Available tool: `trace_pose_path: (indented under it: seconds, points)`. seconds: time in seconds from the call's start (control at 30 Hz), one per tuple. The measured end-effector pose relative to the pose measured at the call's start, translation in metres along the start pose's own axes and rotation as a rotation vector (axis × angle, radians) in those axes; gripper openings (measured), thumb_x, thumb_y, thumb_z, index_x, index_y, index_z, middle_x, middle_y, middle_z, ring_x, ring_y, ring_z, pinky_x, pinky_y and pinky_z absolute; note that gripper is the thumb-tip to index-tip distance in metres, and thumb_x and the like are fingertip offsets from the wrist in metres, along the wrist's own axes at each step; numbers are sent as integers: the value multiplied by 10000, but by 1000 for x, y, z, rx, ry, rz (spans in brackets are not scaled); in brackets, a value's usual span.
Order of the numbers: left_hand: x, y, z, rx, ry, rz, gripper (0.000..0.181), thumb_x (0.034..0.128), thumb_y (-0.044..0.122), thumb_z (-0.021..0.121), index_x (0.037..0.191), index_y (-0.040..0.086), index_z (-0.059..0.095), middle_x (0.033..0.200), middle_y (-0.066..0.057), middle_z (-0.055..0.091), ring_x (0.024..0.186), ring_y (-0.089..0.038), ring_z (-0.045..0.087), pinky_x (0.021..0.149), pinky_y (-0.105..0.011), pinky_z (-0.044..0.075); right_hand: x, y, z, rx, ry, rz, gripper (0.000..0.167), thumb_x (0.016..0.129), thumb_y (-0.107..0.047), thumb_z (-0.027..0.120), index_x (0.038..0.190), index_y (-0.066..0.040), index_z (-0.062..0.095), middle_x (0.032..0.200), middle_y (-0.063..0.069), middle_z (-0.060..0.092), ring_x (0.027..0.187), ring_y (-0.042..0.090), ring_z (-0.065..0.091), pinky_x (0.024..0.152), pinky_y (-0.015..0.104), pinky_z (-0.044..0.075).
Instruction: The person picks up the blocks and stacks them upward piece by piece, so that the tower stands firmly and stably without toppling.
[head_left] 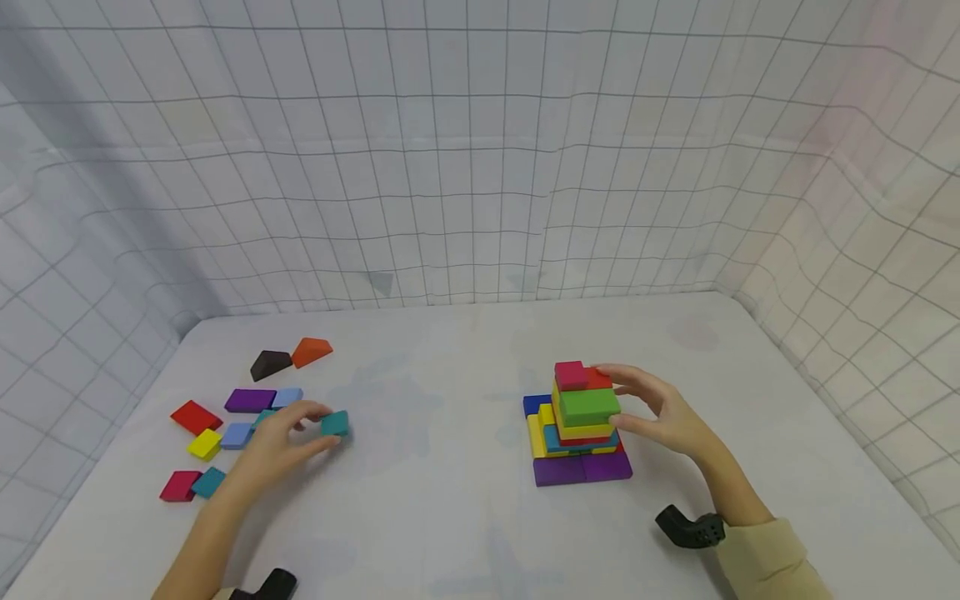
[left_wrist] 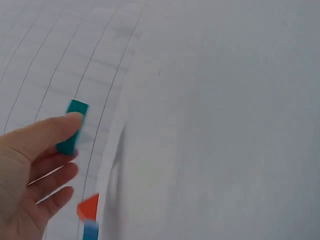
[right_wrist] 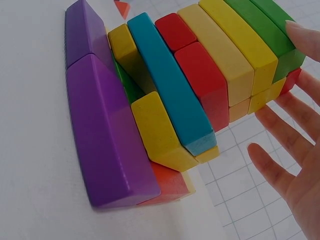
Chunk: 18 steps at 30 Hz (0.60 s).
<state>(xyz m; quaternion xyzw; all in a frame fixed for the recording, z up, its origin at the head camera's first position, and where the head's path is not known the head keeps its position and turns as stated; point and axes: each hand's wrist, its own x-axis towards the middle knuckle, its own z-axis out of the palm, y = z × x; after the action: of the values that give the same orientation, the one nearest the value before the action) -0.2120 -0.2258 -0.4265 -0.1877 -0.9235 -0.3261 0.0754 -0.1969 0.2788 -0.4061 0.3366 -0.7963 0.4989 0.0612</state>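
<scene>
My left hand (head_left: 277,446) pinches a teal block (head_left: 334,423) between thumb and fingers. In the left wrist view the same teal block (left_wrist: 78,107) stands out past the thumb. My right hand (head_left: 667,417) is at the right side of a tower of coloured blocks. Its thumb touches a green block (right_wrist: 270,37) near the top, and its other fingers spread, fairly straight, beside the tower. Purple blocks (head_left: 558,472) form the front of the base, with yellow, blue and red layers above. A pinkish-red block (head_left: 570,375) sits on top.
Loose blocks lie at the left, among them a purple block (head_left: 250,401), a red block (head_left: 197,417) and a yellow block (head_left: 205,444). Farther back are a black block (head_left: 270,364) and an orange block (head_left: 311,352). White grid-lined sheeting (head_left: 480,167) surrounds the table.
</scene>
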Motion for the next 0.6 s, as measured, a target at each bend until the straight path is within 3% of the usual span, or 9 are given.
trace_pose_path:
  seconds: [0.13,0.23,0.43,0.6]
  points:
    - [32,44,22,-105,114,125,335,751,143,751,1041,43,617,941,-32,622,865,-174,543,729,-287,501,0,1,0,-5,1,-6,592,751,108,624,1305,27,429,1330,-53,464,1186,95,444,906,226,434]
    - [55,83,38,-193,154,252,335,719,81,766,1016,14,624,931,-48,630,849,-187,560,728,-315,509,1,0,1,-6,-4,-6,591,756,99,625,1308,24,427,1332,-47,463,1186,98,444,907,244,438]
    - [89,161,71,-300,145,371,330,737,108,760,1020,4,623,966,-73,630,888,-199,571,782,-321,505,1,-1,1,-14,3,3,596,757,96,630,1311,19,425,1328,-26,468,1177,92,451,906,272,446]
    - [106,206,96,-368,115,435,299,776,131,730,1033,20,623,994,-61,616,919,-166,552,816,-264,491,1,-2,0,13,-1,4,643,765,105,625,1348,13,368,1333,24,461,1183,109,452,920,270,436]
